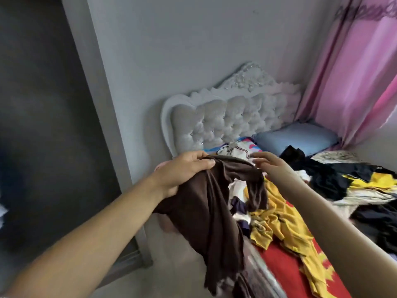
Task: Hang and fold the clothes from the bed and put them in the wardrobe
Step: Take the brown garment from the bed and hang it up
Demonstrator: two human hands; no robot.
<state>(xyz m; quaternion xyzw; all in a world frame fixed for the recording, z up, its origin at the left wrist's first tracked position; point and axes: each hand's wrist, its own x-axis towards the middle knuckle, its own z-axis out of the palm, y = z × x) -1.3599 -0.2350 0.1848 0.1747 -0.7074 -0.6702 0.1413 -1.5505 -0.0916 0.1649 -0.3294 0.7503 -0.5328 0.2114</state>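
Observation:
A dark brown garment hangs over the near edge of the bed. My left hand grips its top edge, fingers curled over the cloth. My right hand hovers just to the right of that edge with fingers spread and holds nothing. Under and beside the brown garment lies a heap of clothes: a yellow garment, black clothes and white and purple pieces. The bed has a red patterned sheet.
A white tufted headboard stands against the grey wall. A blue pillow lies at the head of the bed. Pink curtains hang at the right. A dark panel fills the left.

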